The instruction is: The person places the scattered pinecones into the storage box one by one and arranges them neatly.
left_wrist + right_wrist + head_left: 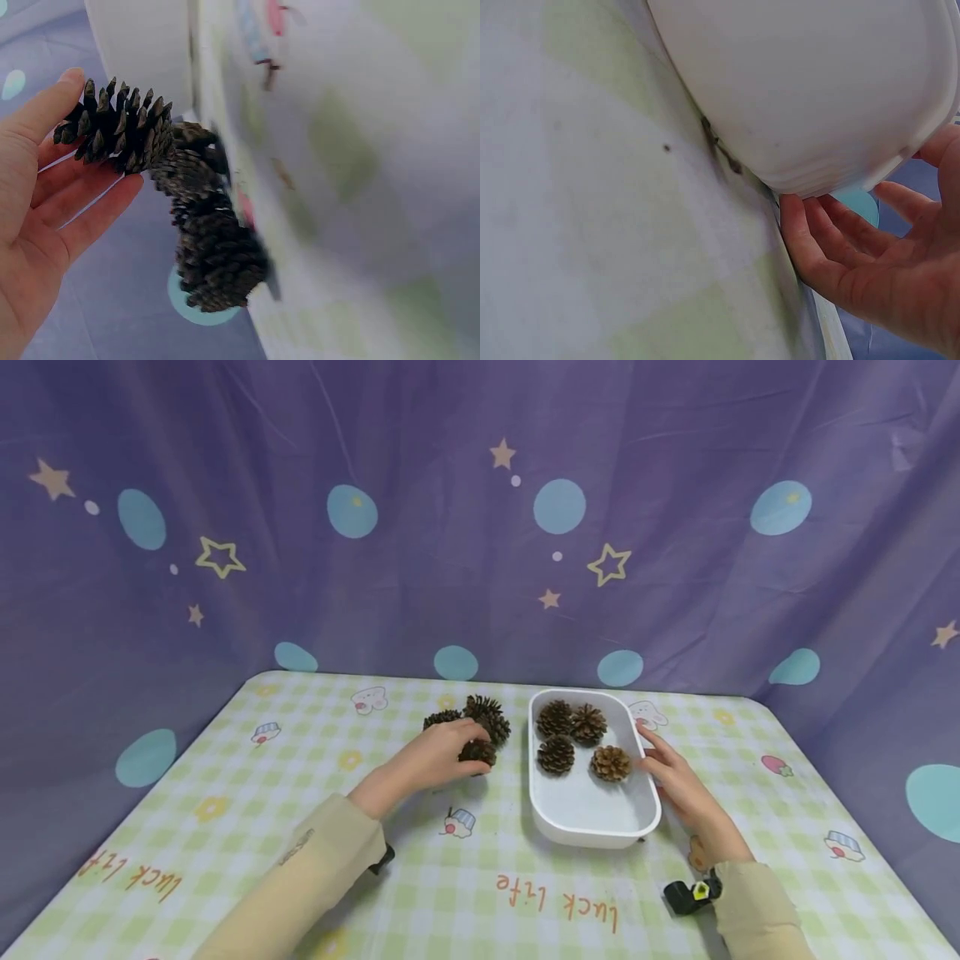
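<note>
My left hand (438, 753) grips a brown pine cone (116, 127) between thumb and fingers, over the left part of the table. Behind it, more pine cones (489, 720) sit close together on the cloth; the left wrist view shows them just past the held one. To the right stands a white rectangular tray (592, 839) with several pine cones (556, 755) inside, grouped toward its far half. My right hand (678, 783) holds the tray's right side, its fingertips (791, 206) against the outer wall and the thumb at the rim.
A green-and-white checked tablecloth (300, 810) with printed cakes and flowers covers the table. Purple curtain (420, 593) hangs behind the far edge and along both sides. A small dark bit (731, 161) lies by the tray's base.
</note>
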`<state>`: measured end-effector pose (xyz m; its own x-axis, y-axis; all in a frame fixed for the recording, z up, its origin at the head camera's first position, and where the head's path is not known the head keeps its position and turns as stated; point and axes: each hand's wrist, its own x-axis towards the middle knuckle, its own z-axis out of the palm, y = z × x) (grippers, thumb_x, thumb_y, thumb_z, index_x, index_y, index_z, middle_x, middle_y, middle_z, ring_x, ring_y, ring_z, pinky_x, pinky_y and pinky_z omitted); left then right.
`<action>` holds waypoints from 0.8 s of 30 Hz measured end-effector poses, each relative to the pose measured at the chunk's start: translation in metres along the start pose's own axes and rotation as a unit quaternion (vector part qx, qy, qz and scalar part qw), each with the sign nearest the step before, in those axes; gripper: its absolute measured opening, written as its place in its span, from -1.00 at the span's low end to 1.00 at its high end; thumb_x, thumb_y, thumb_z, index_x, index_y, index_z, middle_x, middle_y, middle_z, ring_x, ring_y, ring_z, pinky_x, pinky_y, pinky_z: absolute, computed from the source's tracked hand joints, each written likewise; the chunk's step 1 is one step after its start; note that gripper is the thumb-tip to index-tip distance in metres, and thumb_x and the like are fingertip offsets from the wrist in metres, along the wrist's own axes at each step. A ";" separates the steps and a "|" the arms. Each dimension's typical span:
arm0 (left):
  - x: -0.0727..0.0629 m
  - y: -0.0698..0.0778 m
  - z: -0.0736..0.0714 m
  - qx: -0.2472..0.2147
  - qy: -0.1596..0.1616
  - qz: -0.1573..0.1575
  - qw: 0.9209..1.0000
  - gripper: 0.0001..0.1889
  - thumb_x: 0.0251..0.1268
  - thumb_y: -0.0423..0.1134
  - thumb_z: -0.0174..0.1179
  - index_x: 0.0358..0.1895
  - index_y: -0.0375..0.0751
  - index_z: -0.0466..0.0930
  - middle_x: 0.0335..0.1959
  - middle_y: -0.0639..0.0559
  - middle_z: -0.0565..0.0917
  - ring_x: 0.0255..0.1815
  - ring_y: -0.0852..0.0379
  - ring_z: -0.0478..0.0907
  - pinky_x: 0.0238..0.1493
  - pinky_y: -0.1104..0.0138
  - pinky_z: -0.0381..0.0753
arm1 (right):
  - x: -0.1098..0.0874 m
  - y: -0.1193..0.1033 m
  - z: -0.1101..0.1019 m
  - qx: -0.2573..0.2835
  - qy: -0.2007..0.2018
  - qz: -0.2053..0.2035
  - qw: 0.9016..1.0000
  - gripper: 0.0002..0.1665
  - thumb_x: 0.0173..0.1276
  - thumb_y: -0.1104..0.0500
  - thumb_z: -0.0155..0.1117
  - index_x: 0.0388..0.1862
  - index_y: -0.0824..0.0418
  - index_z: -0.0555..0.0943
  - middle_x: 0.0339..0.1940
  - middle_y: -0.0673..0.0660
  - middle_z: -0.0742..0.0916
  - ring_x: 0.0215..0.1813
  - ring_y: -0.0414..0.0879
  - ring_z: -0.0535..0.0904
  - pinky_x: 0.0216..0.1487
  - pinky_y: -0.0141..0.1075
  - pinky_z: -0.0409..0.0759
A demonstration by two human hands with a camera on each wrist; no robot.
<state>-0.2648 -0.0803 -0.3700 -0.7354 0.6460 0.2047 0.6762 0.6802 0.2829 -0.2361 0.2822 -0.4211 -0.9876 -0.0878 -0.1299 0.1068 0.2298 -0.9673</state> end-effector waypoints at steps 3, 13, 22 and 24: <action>0.006 0.005 -0.003 0.002 0.016 0.010 1.000 -0.59 0.10 0.10 0.21 -0.04 -0.03 0.52 -0.13 0.13 0.56 -0.14 0.19 0.54 -0.12 0.34 0.56 | 0.000 0.000 0.000 0.000 0.000 0.000 1.000 -0.20 0.37 0.15 -0.04 0.48 -0.01 -0.15 0.32 0.43 0.22 0.28 0.27 0.23 0.01 -0.08 0.52; 0.030 0.030 -0.010 0.001 0.033 0.060 0.998 -0.60 0.12 0.09 0.21 -0.04 -0.04 0.54 -0.16 0.15 0.57 -0.22 0.28 0.51 -0.19 0.39 0.55 | 0.000 0.000 0.000 0.001 0.001 -0.001 1.000 -0.20 0.37 0.15 -0.03 0.48 0.01 -0.15 0.33 0.43 0.22 0.28 0.28 0.21 0.03 -0.06 0.51; 0.053 0.060 -0.005 -0.001 0.015 0.107 0.994 -0.56 0.17 0.11 0.14 0.03 -0.06 0.50 -0.06 0.12 0.57 -0.14 0.26 0.52 -0.11 0.43 0.54 | 0.000 0.000 -0.001 0.007 0.001 -0.002 1.000 -0.19 0.36 0.17 -0.03 0.48 0.01 -0.15 0.33 0.43 0.22 0.28 0.27 0.22 0.04 -0.05 0.52; 0.058 0.067 0.001 -0.006 0.009 0.117 0.993 -0.56 0.18 0.10 0.14 0.04 -0.07 0.49 -0.06 0.12 0.56 -0.13 0.27 0.52 -0.11 0.46 0.53 | 0.000 0.001 0.000 0.008 0.000 -0.001 1.000 -0.19 0.36 0.17 -0.03 0.48 0.01 -0.15 0.33 0.43 0.22 0.28 0.27 0.21 0.04 -0.04 0.51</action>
<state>-0.2619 0.0027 -0.3407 -0.5584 0.7800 0.2825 0.8286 0.5078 0.2357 -0.2357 0.2828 -0.4216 -0.9878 -0.0885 -0.1278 0.1064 0.2146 -0.9709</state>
